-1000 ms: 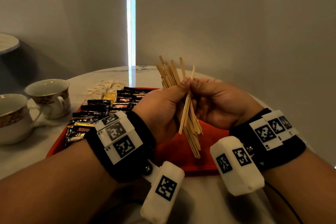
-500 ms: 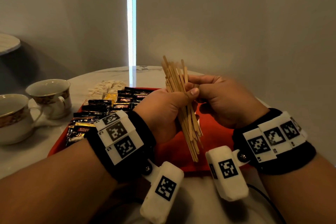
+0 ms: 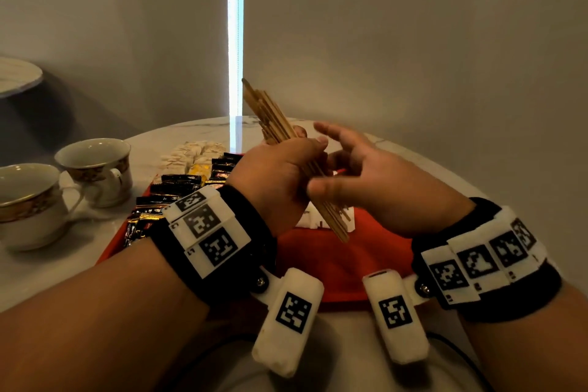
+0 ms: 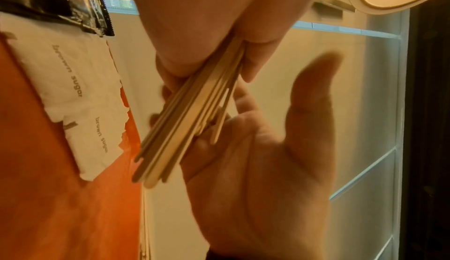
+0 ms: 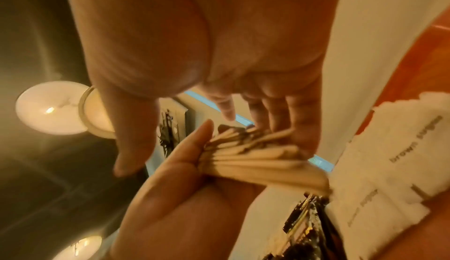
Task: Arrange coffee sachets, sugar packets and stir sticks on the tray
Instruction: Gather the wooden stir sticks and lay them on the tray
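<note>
The sticks (image 3: 280, 143) sit bunched in the left hand (image 3: 280, 181), gripped mid-length and tilted, above the tray (image 3: 343, 261). The right hand (image 3: 366, 181) is spread loose beside them, holding nothing. The lower ends look fanned; a slack grip could let some slide onto the sugar packets (image 4: 80, 98) beneath, or off the tray's edge.

Pale matt wooden stir sticks (image 3: 273, 119), white paper sugar packets (image 4: 80, 98), glossy foil coffee sachets (image 3: 178, 183).
</note>
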### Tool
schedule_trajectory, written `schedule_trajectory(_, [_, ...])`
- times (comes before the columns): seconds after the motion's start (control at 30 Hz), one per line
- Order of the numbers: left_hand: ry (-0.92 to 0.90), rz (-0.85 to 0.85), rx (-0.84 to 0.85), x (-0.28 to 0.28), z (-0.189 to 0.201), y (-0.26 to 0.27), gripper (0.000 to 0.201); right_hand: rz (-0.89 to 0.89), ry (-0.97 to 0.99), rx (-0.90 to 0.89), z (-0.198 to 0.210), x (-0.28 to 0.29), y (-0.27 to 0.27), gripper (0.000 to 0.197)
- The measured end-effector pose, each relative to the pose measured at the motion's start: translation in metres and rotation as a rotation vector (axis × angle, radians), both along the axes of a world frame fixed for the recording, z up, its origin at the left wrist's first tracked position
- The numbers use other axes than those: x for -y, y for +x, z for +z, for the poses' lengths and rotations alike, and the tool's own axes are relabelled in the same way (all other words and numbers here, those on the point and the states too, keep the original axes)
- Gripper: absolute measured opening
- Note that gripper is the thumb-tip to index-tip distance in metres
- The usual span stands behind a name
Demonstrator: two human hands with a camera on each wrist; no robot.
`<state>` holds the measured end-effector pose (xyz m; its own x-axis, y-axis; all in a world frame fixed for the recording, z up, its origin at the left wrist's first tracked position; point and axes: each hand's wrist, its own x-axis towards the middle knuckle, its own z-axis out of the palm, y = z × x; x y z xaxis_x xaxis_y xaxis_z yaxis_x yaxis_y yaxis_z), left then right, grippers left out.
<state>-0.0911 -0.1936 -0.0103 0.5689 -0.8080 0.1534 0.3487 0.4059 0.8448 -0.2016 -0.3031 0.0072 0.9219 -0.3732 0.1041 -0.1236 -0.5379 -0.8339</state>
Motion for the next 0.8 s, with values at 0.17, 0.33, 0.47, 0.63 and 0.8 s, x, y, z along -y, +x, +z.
schedule_trajectory(0.17, [0.076,0.042,-0.092,0.004,-0.001,0.003,0.012,0.01,-0.029,-0.093,-0.004,-0.011,0.003,0.084])
schedule_trajectory(0.33, [0.071,0.2,0.006,0.012,-0.006,0.003,0.025,-0.009,-0.025,-0.097,-0.003,-0.013,0.002,0.036])
schedule_trajectory(0.47, [0.053,0.156,0.017,0.01,-0.005,0.003,0.032,0.008,0.055,-0.045,-0.006,-0.012,0.004,0.021])
schedule_trajectory(0.63, [-0.074,0.01,-0.019,0.003,-0.001,-0.003,0.036,0.181,0.294,-0.023,-0.009,-0.004,0.004,0.02])
schedule_trajectory(0.8, [-0.091,0.011,-0.065,0.005,-0.001,-0.003,0.026,0.221,0.416,-0.032,-0.008,-0.003,0.003,0.026])
